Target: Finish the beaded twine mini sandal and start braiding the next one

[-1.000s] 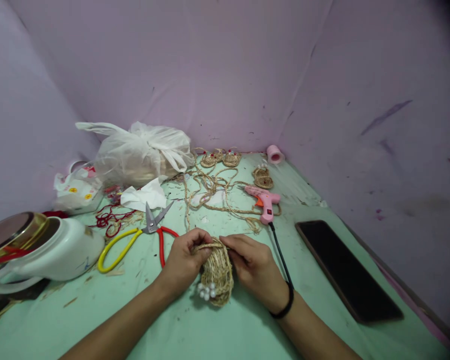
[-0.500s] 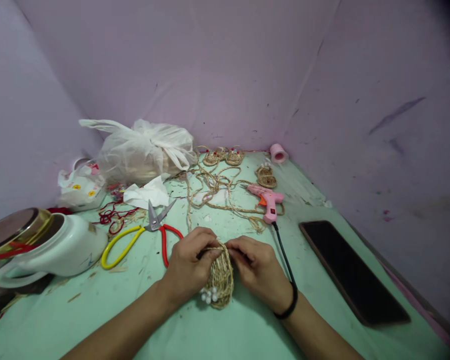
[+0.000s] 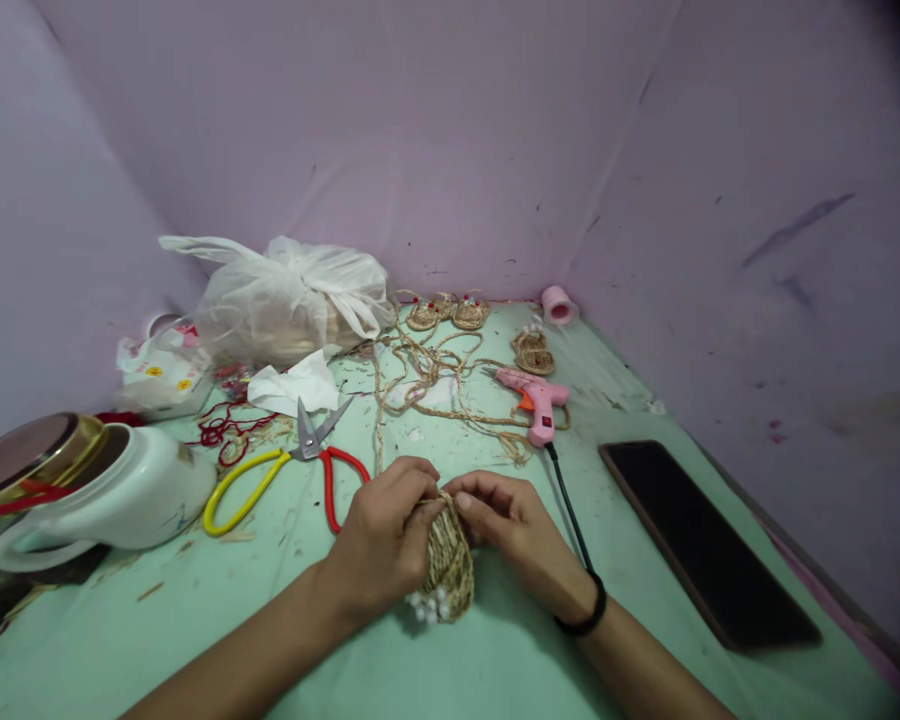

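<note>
A small woven straw slipper [image 3: 450, 560] with a cluster of white beads [image 3: 429, 604] at its near end is held between both hands, just above the table. My left hand [image 3: 391, 530] grips its far left edge, thumb on top and fingers curled round. With thumb and fingertips pinched, my right hand [image 3: 514, 530] touches the far right edge of the slipper. The fingertips of both hands almost meet at its far end. What lies under the fingers there is partly hidden.
Open scissors [image 3: 309, 440] lie left of my hands. Beyond are a pink glue gun [image 3: 541, 405], tangled braided cord [image 3: 427, 375] and other small slippers [image 3: 469, 313]. A phone [image 3: 705, 540] lies at right; a white teapot [image 3: 157, 490] lies tipped at left. A plastic bag [image 3: 292, 300] stands behind.
The slipper has shifted slightly right and tilted, its beaded end swinging right. My right thumb has moved up onto its edge; my left hand keeps its grip.
</note>
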The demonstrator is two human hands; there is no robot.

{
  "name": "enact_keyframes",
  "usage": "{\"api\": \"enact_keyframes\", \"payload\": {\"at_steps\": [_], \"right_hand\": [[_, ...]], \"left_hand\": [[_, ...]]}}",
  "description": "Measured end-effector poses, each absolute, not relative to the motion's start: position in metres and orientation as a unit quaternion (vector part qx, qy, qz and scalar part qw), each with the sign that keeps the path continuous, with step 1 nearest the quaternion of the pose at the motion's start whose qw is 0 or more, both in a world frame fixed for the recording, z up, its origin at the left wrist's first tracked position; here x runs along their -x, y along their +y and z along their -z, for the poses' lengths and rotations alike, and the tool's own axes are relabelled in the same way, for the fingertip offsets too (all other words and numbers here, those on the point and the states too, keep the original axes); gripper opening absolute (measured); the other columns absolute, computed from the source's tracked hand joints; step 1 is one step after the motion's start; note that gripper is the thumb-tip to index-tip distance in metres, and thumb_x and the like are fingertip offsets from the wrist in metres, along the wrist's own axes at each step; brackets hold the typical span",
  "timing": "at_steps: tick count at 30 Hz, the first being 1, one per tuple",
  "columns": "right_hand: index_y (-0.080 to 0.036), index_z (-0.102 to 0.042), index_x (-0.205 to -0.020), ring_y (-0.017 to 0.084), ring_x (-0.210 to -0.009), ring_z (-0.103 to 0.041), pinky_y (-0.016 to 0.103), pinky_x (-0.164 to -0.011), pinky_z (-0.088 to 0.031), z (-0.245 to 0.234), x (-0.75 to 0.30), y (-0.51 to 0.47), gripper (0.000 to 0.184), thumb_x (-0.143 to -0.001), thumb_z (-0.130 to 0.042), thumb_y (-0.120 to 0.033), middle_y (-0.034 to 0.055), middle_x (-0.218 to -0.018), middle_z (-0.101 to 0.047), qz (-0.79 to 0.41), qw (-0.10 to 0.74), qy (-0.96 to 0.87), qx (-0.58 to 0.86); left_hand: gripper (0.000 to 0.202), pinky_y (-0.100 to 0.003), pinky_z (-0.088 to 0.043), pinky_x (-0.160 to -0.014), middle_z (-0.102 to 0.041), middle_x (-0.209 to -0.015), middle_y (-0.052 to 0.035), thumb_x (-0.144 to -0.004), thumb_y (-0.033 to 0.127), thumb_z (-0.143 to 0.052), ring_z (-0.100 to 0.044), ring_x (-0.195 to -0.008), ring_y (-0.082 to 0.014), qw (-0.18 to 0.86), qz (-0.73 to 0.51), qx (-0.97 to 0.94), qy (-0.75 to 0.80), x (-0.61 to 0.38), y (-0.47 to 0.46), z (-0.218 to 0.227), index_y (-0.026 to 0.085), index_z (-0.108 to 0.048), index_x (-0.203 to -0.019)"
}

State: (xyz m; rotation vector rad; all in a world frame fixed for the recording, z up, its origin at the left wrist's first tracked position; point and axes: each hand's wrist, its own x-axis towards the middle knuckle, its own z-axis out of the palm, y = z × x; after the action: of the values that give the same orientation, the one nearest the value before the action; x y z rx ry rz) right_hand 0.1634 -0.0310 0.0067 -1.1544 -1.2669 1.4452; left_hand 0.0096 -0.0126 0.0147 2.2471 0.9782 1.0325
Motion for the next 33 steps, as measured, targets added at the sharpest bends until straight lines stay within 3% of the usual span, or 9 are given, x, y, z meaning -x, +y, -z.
{"api": "enact_keyframes", "payload": {"at_steps": [3,9,13,15,21,26,29,33], "right_hand": [[-0.013,-0.059,-0.080,0.013,-0.061,-0.053,0.025,-0.058,-0.042,-0.010,-0.161,-0.030,0.020,-0.065,-0.063,-0.026,0.0013,-0.069,-0.059,-0.614,0.437,-0.481,0.449],[-0.013,-0.063,-0.074,0.012,-0.056,-0.053,0.024,-0.053,-0.041,-0.006,-0.154,-0.032,0.014,-0.067,-0.062,-0.025,0.0019,-0.064,-0.062,-0.546,0.451,-0.492,0.505],[-0.012,-0.064,-0.073,0.012,-0.053,-0.052,0.024,-0.050,-0.040,-0.005,-0.150,-0.034,0.014,-0.065,-0.062,-0.024,0.0025,-0.063,-0.063,-0.527,0.458,-0.482,0.529],[-0.013,-0.063,-0.072,0.012,-0.052,-0.052,0.023,-0.049,-0.040,-0.006,-0.148,-0.036,0.013,-0.065,-0.062,-0.023,0.0022,-0.061,-0.062,-0.502,0.460,-0.482,0.552],[-0.014,-0.062,-0.085,0.013,-0.051,-0.053,0.023,-0.046,-0.042,-0.007,-0.144,-0.042,0.021,-0.068,-0.062,-0.027,0.0018,-0.062,-0.063,-0.457,0.460,-0.496,0.578],[-0.016,-0.060,-0.097,0.013,-0.050,-0.054,0.024,-0.046,-0.043,-0.003,-0.143,-0.046,0.030,-0.070,-0.061,-0.027,0.0004,-0.060,-0.061,-0.427,0.466,-0.511,0.582],[-0.016,-0.057,-0.098,0.013,-0.051,-0.055,0.024,-0.047,-0.044,-0.004,-0.142,-0.045,0.032,-0.069,-0.063,-0.026,-0.0002,-0.061,-0.061,-0.465,0.481,-0.476,0.571],[-0.016,-0.058,-0.088,0.012,-0.049,-0.053,0.021,-0.044,-0.041,-0.007,-0.143,-0.038,0.029,-0.063,-0.068,-0.024,-0.0032,-0.055,-0.058,-0.512,0.499,-0.405,0.569]], "left_hand": [[0.011,-0.026,-0.045,-0.068,-0.057,-0.084,-0.0077,-0.079,0.007,-0.046,-0.055,-0.078,-0.0145,0.210,-0.386,-0.831,0.341,-0.007,-0.011,-0.014,0.014,-0.054,-0.076],[0.010,-0.030,-0.045,-0.067,-0.059,-0.088,-0.0111,-0.075,0.008,-0.051,-0.055,-0.079,-0.0186,0.067,-0.388,-0.851,0.346,-0.007,-0.012,-0.011,0.013,-0.059,-0.079],[0.013,-0.031,-0.039,-0.061,-0.058,-0.074,-0.0082,-0.073,0.010,-0.050,-0.051,-0.070,-0.0194,-0.013,-0.361,-0.847,0.391,-0.010,-0.018,-0.017,0.015,-0.061,-0.068],[0.016,-0.031,-0.038,-0.061,-0.058,-0.068,-0.0063,-0.075,0.012,-0.048,-0.051,-0.067,-0.0189,0.007,-0.336,-0.837,0.433,-0.013,-0.021,-0.022,0.016,-0.060,-0.065],[0.013,-0.026,-0.031,-0.054,-0.061,-0.063,0.0004,-0.072,0.021,-0.051,-0.052,-0.059,-0.0150,0.238,-0.183,-0.703,0.645,-0.023,-0.021,-0.042,0.020,-0.061,-0.064],[0.019,-0.024,-0.028,-0.051,-0.060,-0.056,0.0003,-0.070,0.026,-0.050,-0.051,-0.058,-0.0156,0.308,-0.131,-0.679,0.654,-0.022,-0.009,-0.050,0.020,-0.063,-0.058],[0.020,-0.024,-0.027,-0.048,-0.058,-0.053,0.0000,-0.069,0.030,-0.052,-0.050,-0.054,-0.0158,0.318,-0.114,-0.699,0.630,-0.016,-0.002,-0.053,0.020,-0.063,-0.056],[0.015,-0.024,-0.028,-0.048,-0.058,-0.056,0.0008,-0.068,0.034,-0.057,-0.050,-0.053,-0.0156,0.247,-0.138,-0.752,0.595,-0.011,-0.001,-0.058,0.021,-0.061,-0.061]]}}
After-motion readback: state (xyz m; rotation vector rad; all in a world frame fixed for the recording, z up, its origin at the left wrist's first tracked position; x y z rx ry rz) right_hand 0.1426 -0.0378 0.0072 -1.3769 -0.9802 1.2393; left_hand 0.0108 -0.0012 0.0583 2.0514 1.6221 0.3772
